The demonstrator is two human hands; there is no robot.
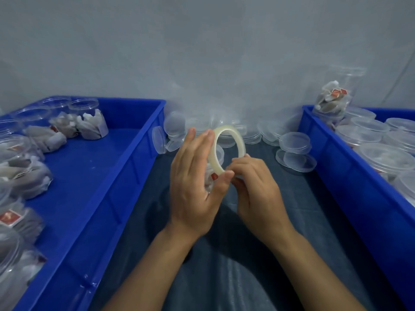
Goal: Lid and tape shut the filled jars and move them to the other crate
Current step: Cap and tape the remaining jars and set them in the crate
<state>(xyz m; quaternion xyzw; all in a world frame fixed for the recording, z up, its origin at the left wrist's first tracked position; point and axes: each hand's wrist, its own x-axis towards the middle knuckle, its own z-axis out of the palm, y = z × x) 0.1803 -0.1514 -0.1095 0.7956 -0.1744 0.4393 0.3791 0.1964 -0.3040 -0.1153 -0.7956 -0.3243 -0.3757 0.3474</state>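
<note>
A roll of clear tape (233, 135) stands upright between my hands above the dark cloth. My left hand (195, 182) holds its left side, fingers straight along the rim and thumb across its lower edge. My right hand (253, 182) pinches the roll's lower right edge with curled fingers. Behind my left palm a filled clear jar (210, 176) with a red tag shows only in part. The left blue crate (125, 167) holds several open filled jars (92, 124). The right blue crate (332, 162) holds several lidded jars (359, 133).
Loose clear lids (294, 142) lie piled at the back between the crates, against a clear plastic bag (224, 86). One filled jar (332, 99) stands tall at the right crate's far corner. Dark cloth (224, 254) covers the strip between the crates.
</note>
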